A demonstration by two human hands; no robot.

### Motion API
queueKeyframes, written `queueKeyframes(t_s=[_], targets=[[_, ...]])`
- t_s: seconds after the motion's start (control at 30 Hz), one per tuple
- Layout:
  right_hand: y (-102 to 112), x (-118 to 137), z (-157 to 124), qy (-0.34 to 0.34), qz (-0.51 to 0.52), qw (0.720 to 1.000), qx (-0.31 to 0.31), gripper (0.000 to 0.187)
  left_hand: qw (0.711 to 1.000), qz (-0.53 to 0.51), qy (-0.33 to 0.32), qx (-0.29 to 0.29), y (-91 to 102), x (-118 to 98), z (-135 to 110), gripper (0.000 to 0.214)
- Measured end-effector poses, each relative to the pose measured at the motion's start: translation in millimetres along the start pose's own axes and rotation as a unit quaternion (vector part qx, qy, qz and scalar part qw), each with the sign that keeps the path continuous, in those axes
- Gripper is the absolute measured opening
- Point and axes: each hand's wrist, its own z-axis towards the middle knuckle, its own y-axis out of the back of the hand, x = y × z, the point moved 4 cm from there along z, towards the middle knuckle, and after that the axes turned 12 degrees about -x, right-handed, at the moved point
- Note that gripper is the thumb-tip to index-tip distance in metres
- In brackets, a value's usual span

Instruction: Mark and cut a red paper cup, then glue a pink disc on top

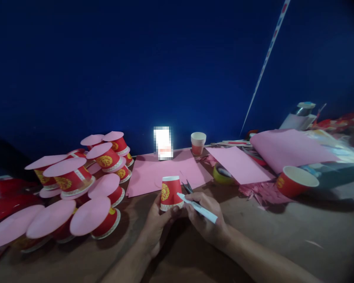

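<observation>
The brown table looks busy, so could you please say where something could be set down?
The widest bare patch of tabletop lies between the right forearm and the red cup at right, with a thin pink scrap on it. A narrower strip separates the left forearm from the crowded pink-topped cups. The back right is packed with pink sheets and shreds.

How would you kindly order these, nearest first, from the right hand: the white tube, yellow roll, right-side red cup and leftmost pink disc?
From the right hand:
1. White tube: in its grip.
2. Yellow roll: just beyond it.
3. Right-side red cup: off rightward.
4. Leftmost pink disc: far left.
</observation>
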Motion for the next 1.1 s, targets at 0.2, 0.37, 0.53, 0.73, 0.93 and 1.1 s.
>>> queueKeyframes(t_s=[0.2,0.37,0.53,0.73,0.93,1.1], targets=[[0.6,-3.4,-1.9,-0.02,0.003,1.0,0.003,0.012,1.0,0.004,-0.004,0.0,-0.2,0.3,0.5,0.061],[-0.8,-4.6,-2.5,-0.022,0.012,1.0,0.013,0.013,1.0,0.007,-0.006,-0.007,-0.9,-0.5,-1.1,0.064],[-1.2,-4.7,-1.7,-0.026,0.02,0.999,0.01,0.013,1.0,0.007,-0.006,0.001,-0.8,0.3,-0.8,0.063],[-0.7,-3.2,-0.8,-0.021,0.024,0.999,0.011,0.015,1.0,0.007,-0.005,-0.002,-1.8,-0.1,-1.8,0.067],[-0.5,-2.3,0.5,-0.022,0.02,1.0,0.006,0.012,1.0,0.01,-0.004,-0.002,-4.5,-1.9,-4.6,0.065],[-0.9,-3.1,-0.8,-0.022,0.011,1.0,0.007,0.012,1.0,0.009,0.001,-0.008,-1.8,0.9,-2.9,0.075]])
